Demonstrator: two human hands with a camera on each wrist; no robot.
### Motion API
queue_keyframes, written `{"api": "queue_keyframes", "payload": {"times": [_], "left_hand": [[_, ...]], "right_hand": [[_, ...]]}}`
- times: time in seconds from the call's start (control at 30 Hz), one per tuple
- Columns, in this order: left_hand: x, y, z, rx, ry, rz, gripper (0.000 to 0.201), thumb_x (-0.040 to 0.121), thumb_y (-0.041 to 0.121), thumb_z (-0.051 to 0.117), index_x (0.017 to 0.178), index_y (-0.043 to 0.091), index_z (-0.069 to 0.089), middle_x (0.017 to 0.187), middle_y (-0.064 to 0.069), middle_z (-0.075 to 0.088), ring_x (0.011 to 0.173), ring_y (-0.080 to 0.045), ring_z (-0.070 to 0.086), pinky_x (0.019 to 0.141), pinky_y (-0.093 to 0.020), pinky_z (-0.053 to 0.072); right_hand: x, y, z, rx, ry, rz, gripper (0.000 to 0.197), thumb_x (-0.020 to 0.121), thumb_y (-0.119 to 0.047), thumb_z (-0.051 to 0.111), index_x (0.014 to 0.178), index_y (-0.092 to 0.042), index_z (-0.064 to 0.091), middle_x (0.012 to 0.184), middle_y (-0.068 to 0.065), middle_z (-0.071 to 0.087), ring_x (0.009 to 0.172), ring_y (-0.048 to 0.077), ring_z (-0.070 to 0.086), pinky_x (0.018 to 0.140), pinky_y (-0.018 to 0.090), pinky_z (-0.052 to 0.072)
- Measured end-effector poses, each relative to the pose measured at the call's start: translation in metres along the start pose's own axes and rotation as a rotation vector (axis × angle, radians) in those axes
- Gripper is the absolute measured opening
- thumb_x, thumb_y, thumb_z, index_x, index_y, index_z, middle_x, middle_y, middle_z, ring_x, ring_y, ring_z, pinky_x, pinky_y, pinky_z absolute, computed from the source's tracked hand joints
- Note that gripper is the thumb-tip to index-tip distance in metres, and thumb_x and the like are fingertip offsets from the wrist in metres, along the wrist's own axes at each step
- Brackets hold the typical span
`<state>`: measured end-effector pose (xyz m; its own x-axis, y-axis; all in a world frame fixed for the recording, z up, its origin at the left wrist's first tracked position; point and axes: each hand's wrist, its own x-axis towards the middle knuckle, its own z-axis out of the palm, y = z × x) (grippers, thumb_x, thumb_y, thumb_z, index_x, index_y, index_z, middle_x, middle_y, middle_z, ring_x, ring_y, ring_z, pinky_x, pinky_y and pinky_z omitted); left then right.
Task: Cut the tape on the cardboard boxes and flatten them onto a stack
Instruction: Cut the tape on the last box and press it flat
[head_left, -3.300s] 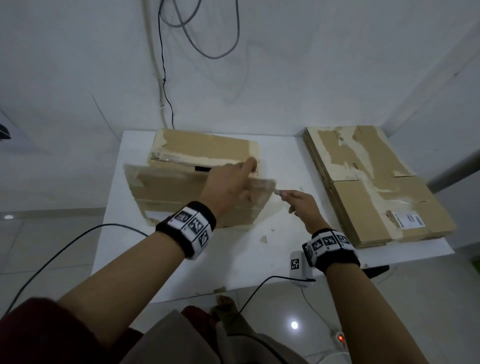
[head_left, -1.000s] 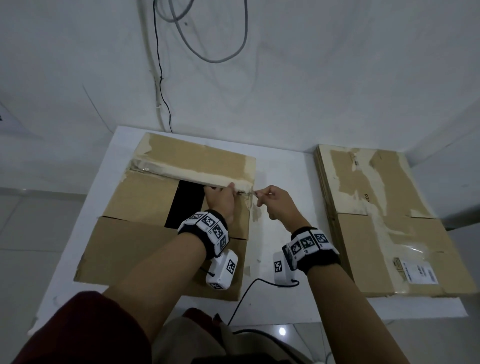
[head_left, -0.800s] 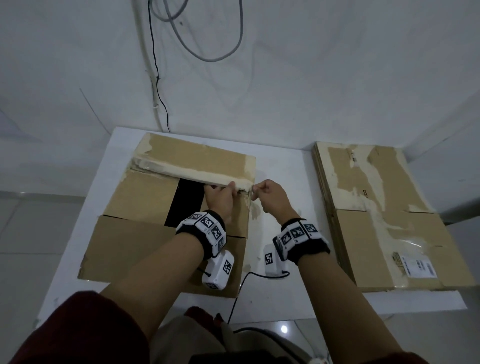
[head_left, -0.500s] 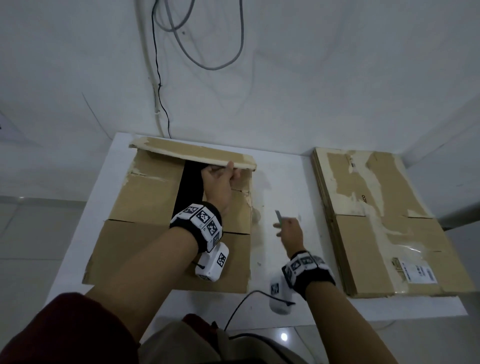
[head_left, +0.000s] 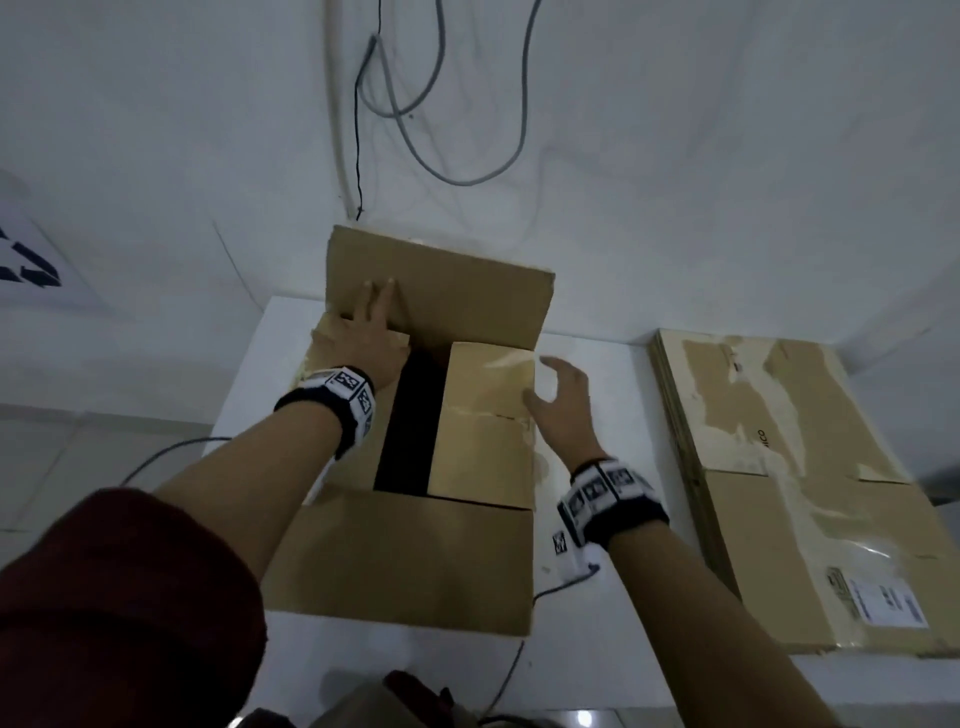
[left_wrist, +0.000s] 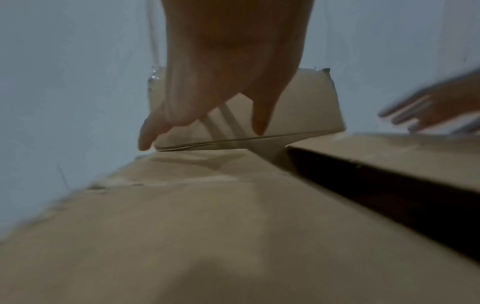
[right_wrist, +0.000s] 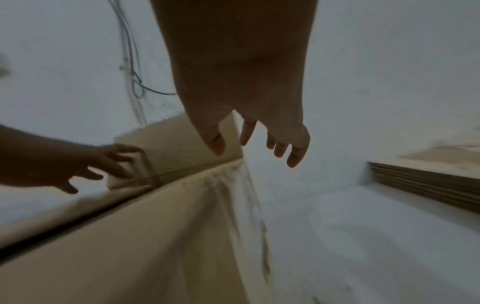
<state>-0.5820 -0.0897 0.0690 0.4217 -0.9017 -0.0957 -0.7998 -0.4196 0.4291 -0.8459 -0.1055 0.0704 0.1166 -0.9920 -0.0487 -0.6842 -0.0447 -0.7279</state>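
My left hand (head_left: 366, 332) flat against the box's (head_left: 405, 551) raised far flap (head_left: 457, 291), fingers straight, my right hand (head_left: 563, 402) released, empty beside its right edge, near the desk's (head_left: 592, 670) middle

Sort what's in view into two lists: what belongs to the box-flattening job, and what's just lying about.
Job:
- open cardboard box
- its raised far flap, left hand flat against it
- right hand, open beside the box
- stack of flattened boxes

Lying about:
- cables on the wall
- white table
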Motion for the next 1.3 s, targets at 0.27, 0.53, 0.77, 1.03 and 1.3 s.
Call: {"api": "queue_keyframes", "payload": {"times": [0.27,0.53,0.77,1.03,1.3], "left_hand": [[0.011,-0.018,-0.003,0.258,-0.230,-0.027,0.136,0.047,0.087,0.064,0.150,0.037,-0.008,0.159,0.010,-0.011,0.143,-0.046,-0.001,0.103,-0.074,0.015],[0.016,-0.034,-0.035,-0.262,-0.345,0.019,0.114,0.054,0.069,0.063,0.151,0.031,0.016,0.161,0.003,0.010,0.145,-0.039,0.005,0.115,-0.055,0.017],[-0.006,-0.084,-0.112,-0.835,-0.307,-0.026,0.040,0.101,0.030,0.043,0.140,0.020,0.047,0.127,-0.011,0.059,0.112,-0.034,0.058,0.101,-0.051,0.045],[-0.034,-0.174,-0.095,-0.148,-0.095,-0.079,0.085,0.091,0.033,0.060,0.154,0.013,0.006,0.159,-0.019,0.011,0.144,-0.037,0.018,0.115,-0.050,0.021],[-0.096,-0.161,-0.021,-0.336,-0.051,0.009,0.064,0.091,0.037,0.063,0.144,0.008,0.040,0.146,-0.016,0.037,0.131,-0.036,0.040,0.109,-0.049,0.034]], "right_hand": [[0.055,-0.059,0.049,-0.440,-0.313,0.140,0.133,0.051,-0.087,0.067,0.155,-0.032,0.006,0.162,0.016,-0.003,0.146,0.045,0.006,0.116,0.058,0.020],[0.047,-0.059,0.050,-0.281,-0.305,0.152,0.111,0.071,-0.061,0.074,0.154,-0.036,0.004,0.164,0.006,-0.011,0.149,0.040,-0.010,0.116,0.065,0.010],[0.021,-0.032,-0.032,0.530,-0.328,0.136,0.060,0.083,-0.070,0.057,0.129,-0.033,0.060,0.128,0.005,0.062,0.115,0.029,0.057,0.098,0.048,0.042],[-0.040,0.043,-0.085,0.098,-0.131,0.156,0.080,0.088,-0.014,0.073,0.154,-0.020,0.027,0.135,0.011,0.051,0.119,0.029,0.055,0.090,0.043,0.051],[-0.116,0.040,0.015,-0.022,-0.033,0.171,0.049,0.103,-0.040,0.042,0.138,-0.008,0.055,0.134,0.013,0.057,0.124,0.032,0.053,0.105,0.040,0.040]]}}
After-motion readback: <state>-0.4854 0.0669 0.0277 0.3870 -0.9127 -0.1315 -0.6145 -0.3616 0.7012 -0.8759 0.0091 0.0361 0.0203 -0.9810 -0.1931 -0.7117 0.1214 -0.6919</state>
